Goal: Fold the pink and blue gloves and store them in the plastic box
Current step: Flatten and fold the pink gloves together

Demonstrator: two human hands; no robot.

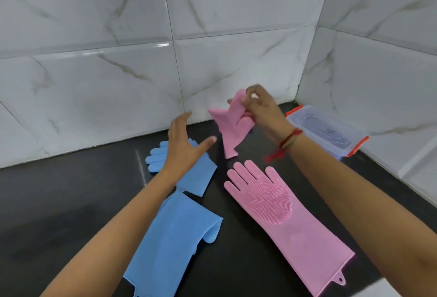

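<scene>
Pinching 1 pink silicone glove [230,128] aloft, the right hand [264,109] readies a fold; the left hand [185,147], spread wide and empty, hovers near, likely to assist.

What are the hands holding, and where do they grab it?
The right hand pinches a pink glove at its top end, so it hangs in the air. The left hand holds nothing.

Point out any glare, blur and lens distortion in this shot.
Head view: glare streaks on the glossy wall tiles and a faint sheen on the black counter. Head view: motion blur softens the right hand and the held pink glove, while the flat pink glove is sharp. Head view: the wide-angle lens bows the tile joints.
</scene>
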